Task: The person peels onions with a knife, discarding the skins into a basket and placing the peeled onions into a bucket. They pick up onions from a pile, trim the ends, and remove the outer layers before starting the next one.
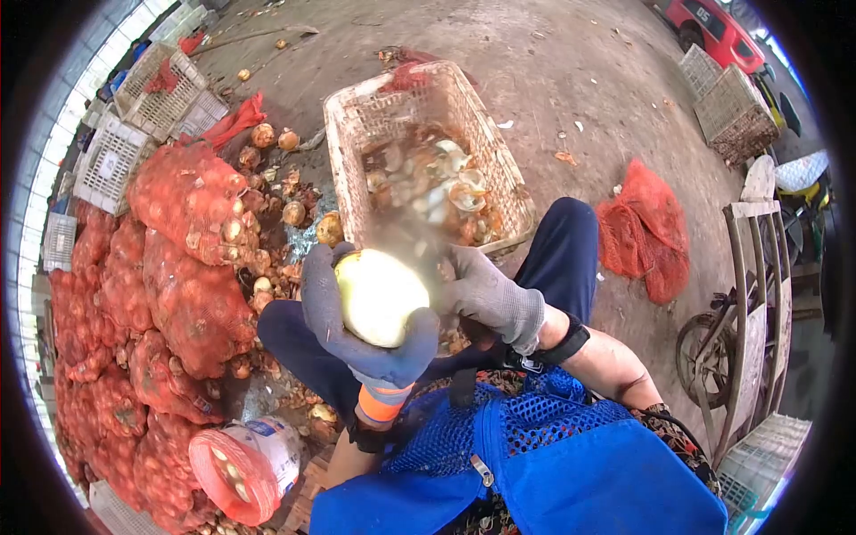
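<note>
My left hand [361, 325], in a grey-blue glove with an orange band at the wrist, holds a large peeled onion [382, 297], pale and bright. Close to the onion's right side is my right hand [486, 290], in a grey glove with its fingers curled. Whatever the right fingers may hold is hidden by blur and by the fingers themselves. Just beyond both hands stands a dirty white plastic crate [519, 192] with onion skins and peelings [464, 189] inside; part of its contents is blurred.
Red mesh sacks of onions [192, 303] are piled at the left, with loose onions [294, 213] beside them. A bucket [267, 455] lined with red mesh stands lower left. Empty red netting [644, 232] and a hand cart [744, 312] are at the right.
</note>
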`<state>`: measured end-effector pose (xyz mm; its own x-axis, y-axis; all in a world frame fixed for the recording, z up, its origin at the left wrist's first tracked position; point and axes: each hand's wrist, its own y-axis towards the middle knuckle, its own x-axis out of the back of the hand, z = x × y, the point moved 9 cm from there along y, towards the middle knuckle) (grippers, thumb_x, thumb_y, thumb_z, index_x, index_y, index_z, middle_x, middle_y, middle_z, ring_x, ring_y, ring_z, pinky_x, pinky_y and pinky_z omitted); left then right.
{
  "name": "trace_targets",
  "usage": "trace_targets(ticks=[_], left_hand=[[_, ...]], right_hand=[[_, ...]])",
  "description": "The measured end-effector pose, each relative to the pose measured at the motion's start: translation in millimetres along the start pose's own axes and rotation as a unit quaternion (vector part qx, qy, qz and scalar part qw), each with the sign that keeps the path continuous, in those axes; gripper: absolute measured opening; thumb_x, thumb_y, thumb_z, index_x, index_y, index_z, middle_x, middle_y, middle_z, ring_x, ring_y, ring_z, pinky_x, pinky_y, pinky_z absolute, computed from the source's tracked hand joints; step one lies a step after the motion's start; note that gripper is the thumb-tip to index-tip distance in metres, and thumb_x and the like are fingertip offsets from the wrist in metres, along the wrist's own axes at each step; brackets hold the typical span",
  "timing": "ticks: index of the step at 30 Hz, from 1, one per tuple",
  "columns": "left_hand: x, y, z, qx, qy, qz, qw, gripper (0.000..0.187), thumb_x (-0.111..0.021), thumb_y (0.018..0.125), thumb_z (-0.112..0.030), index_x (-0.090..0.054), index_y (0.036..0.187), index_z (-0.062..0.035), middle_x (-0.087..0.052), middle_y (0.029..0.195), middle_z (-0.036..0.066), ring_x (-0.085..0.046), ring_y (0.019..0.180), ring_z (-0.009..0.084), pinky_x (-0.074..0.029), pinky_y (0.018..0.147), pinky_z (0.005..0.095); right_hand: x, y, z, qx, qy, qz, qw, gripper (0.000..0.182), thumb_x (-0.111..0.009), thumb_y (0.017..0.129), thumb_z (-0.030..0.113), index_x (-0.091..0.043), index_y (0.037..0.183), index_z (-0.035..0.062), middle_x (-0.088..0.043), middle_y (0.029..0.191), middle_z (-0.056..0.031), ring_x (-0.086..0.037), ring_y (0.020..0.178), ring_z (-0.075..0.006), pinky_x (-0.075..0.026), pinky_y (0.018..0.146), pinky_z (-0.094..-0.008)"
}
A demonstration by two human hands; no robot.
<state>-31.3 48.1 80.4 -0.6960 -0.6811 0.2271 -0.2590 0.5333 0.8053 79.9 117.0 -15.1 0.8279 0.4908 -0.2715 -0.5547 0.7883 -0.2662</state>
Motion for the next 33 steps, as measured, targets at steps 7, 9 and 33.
trace_targets(ticks=[7,9,33], left_hand=[[-14.9,25.1,-5.2,-0.029,0.003,0.23,0.973,0.09,-0.08,0.059,-0.04,-0.038,0.125,0.0041,-0.051,0.112,0.017,-0.054,0.097,0.0275,-0.044,0.09,0.0386],[-7.9,16.0,-0.2,0.0,-0.042,0.16,0.986,0.091,-0.08,0.06,-0.039,-0.037,0.127,0.0042,-0.051,0.115,0.017,-0.054,0.099,0.0273,-0.043,0.092,0.0385],[-4.8,-74.5,116.7,0.544,-0.476,-0.128,0.68,0.076,-0.041,0.086,-0.059,-0.039,0.133,0.0002,-0.046,0.132,0.023,-0.038,0.127,0.0392,-0.035,0.104,0.048]], right_hand=[[-1.7,-20.3,9.7,-0.068,0.002,-0.002,0.998,0.009,-0.059,0.071,0.005,-0.06,0.07,-0.0035,-0.057,0.056,-0.0062,-0.052,0.045,-0.0099,-0.039,0.039,-0.0232],[-9.2,-22.2,10.9,-0.068,-0.005,0.037,0.997,0.008,-0.058,0.071,0.005,-0.059,0.069,-0.0033,-0.058,0.056,-0.0065,-0.052,0.044,-0.0098,-0.039,0.037,-0.0224],[-14.9,-38.5,16.4,-0.02,-0.073,0.231,0.97,0.024,-0.069,0.074,0.009,-0.057,0.093,0.0013,-0.059,0.074,-0.0019,-0.053,0.064,-0.0053,-0.045,0.053,-0.0234]])
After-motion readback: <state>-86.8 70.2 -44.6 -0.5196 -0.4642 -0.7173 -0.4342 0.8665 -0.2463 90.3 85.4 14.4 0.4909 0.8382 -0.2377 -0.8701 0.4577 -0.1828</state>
